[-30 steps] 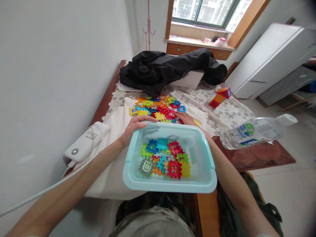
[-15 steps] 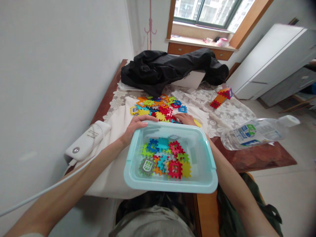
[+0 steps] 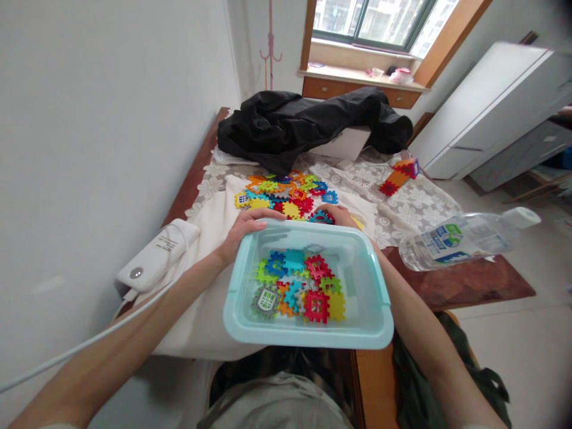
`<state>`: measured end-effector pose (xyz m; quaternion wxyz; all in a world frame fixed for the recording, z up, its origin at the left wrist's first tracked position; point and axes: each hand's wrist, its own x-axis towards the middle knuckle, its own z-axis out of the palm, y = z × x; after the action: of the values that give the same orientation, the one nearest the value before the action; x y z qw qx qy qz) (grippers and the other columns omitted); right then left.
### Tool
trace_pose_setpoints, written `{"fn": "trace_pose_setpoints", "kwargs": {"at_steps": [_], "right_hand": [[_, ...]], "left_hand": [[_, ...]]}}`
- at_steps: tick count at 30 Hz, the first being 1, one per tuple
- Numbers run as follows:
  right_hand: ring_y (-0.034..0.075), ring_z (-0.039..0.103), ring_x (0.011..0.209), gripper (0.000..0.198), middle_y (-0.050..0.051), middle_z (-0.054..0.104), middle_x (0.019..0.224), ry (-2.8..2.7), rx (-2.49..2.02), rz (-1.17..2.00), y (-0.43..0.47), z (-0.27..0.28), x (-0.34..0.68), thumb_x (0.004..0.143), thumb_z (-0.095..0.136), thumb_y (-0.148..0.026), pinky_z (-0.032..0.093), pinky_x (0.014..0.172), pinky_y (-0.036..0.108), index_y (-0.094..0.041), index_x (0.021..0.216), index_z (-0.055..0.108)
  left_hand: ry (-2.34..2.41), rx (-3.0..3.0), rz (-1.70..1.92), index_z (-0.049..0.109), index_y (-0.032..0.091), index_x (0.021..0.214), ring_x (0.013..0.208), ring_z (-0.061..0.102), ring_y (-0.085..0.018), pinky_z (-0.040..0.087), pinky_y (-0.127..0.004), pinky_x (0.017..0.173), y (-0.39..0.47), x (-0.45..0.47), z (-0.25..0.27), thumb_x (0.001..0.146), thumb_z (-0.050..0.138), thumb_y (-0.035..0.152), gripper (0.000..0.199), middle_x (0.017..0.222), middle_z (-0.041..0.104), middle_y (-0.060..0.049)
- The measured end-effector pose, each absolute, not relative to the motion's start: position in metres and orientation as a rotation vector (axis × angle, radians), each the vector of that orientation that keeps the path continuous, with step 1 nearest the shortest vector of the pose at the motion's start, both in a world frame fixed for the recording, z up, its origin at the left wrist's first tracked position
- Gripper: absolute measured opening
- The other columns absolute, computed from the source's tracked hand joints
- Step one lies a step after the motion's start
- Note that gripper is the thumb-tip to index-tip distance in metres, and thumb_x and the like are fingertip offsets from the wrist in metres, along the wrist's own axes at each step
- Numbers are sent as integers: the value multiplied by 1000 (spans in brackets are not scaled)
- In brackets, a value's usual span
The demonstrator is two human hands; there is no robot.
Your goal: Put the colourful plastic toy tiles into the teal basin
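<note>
Under my left hand [image 3: 245, 231] sits the tub [image 3: 308, 336], rim gripped — a one-sided hold could tip it; beyond, my right hand [image 3: 338, 215] curls at a teal piece [image 3: 320, 217], pinch unclear.

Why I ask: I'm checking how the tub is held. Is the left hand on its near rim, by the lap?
No: the left hand is at the far left corner of the tub.
</note>
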<state>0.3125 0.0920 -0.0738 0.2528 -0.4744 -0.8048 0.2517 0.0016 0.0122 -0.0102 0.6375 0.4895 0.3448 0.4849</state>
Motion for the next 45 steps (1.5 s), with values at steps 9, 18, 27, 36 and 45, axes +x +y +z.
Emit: {"fn": "trace_pose_setpoints", "kwargs": {"at_steps": [9, 18, 27, 36, 45], "right_hand": [[21, 67, 91, 30, 2, 76, 101, -1632, -1086, 965, 87, -56, 314, 88, 75, -48, 54, 93, 38, -25, 107, 75], [15, 72, 89, 31, -1, 78, 101, -1006, -702, 1378, 74, -28, 315, 80, 89, -43, 64, 89, 29, -32, 107, 80], [27, 74, 103, 46, 6, 78, 109, -1467, -527, 1487, 54, -14, 320, 82, 84, -66, 63, 94, 45, -32, 112, 82], [39, 61, 133, 48, 18, 71, 140, -2435, -1290, 551, 89, -62, 315, 91, 72, -40, 42, 112, 55, -21, 135, 76], [33, 66, 120, 20, 11, 79, 116, -2239, -1159, 838, 82, -59, 302, 89, 79, -36, 40, 118, 54, -27, 106, 83]], "left_hand": [[790, 1110, 1099, 89, 14, 96, 81, 73, -21, 59, -24, 70, 14, 0, -13, 69, 79, 33, 35, 95, 82, -9], [791, 1110, 1111, 89, 15, 97, 82, 72, -19, 58, -23, 71, 11, 2, -11, 71, 77, 31, 33, 97, 82, -8], [798, 1125, 1104, 89, 14, 97, 82, 73, -20, 58, -26, 72, 13, 0, -14, 71, 76, 32, 34, 96, 82, -9], [813, 1113, 1082, 89, 16, 99, 84, 74, -22, 60, -29, 73, 12, 1, -13, 72, 75, 32, 34, 99, 82, -9], [801, 1135, 1107, 88, 12, 98, 81, 72, -23, 59, -29, 69, 13, 0, -14, 71, 76, 33, 36, 97, 81, -11]]}}
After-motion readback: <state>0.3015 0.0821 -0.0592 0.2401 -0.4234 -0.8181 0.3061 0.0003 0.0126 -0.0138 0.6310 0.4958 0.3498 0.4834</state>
